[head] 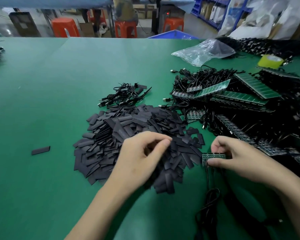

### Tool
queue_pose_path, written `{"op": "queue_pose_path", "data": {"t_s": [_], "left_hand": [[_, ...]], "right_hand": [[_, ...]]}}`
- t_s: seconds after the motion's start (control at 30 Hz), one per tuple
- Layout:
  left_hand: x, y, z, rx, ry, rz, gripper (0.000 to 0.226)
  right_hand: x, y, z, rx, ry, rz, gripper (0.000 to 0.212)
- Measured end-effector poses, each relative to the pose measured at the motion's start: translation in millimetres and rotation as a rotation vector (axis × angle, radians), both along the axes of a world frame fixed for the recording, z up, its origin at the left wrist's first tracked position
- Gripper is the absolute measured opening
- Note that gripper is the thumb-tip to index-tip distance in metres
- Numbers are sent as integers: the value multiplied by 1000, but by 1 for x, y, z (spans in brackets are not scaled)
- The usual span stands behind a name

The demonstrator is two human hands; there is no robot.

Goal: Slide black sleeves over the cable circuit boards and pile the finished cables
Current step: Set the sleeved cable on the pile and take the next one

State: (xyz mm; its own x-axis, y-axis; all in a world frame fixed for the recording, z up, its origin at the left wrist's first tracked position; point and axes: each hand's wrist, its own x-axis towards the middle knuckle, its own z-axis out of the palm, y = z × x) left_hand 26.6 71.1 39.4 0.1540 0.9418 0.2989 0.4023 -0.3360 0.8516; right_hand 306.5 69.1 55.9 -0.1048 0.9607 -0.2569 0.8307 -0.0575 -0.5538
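The fingers (215, 162) of the right hand (235, 153) pinch a green circuit board (213, 155) just right of the sleeve pile (128, 132), edge exposed, probably to take a sleeve. The left hand (142, 153) curls over the pile (blurred; holding one or not, I cannot tell). Behind it lie finished cables (126, 96); unsleeved boards (241, 99) crowd its right.

- Matt green cloth-like counter (42, 101)
- Flat matt black plastic sleeves (128, 129)
- Crinkled glossy clear plastic bag (203, 51)
- Glossy green circuit board strips (256, 85)
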Motion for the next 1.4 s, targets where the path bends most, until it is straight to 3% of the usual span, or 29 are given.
{"op": "queue_pose_path", "data": {"t_s": [0.1, 0.2, 0.37, 0.6, 0.73, 0.97, 1.03, 1.1, 1.17, 1.27, 1.33, 1.4], "left_hand": [[27, -13, -3, -176, 19, -132, 12], [50, -23, -12, -312, -83, -209, 4], [47, -19, -18, -476, -376, -165, 5], [39, -18, -17, -623, -549, -150, 5], [35, -18, -17, -695, -621, -213, 24], [35, -21, -16, -798, -700, -292, 23], [35, -21, -14, -799, -727, -280, 21], [32, -21, -14, -787, -757, -235, 22], [29, -21, -13, -763, -776, -183, 20], [28, -22, -11, -717, -774, -140, 19], [29, -23, -7, -673, -746, -138, 19], [31, -24, -2, -632, -744, -125, 16]], "right_hand": [[-10, -5, 8, -70, 401, -42, 26], [-23, -8, 6, -52, 608, -82, 35], [-37, -14, -5, -45, 773, -121, 29], [-52, -17, -18, -17, 892, -75, 14], [-53, -18, -17, -60, 945, -64, 16], [-51, -19, -15, -241, 1104, -98, 18], [-46, -18, -10, -245, 1069, -116, 19], [-35, -16, -7, -159, 868, -170, 16], [-20, -13, -5, -16, 462, -229, 7], [-8, -17, -3, 128, -227, -194, 26], [-16, -22, -1, 280, -279, -156, 47], [-34, -29, 2, 419, 2, -93, 47]]}}
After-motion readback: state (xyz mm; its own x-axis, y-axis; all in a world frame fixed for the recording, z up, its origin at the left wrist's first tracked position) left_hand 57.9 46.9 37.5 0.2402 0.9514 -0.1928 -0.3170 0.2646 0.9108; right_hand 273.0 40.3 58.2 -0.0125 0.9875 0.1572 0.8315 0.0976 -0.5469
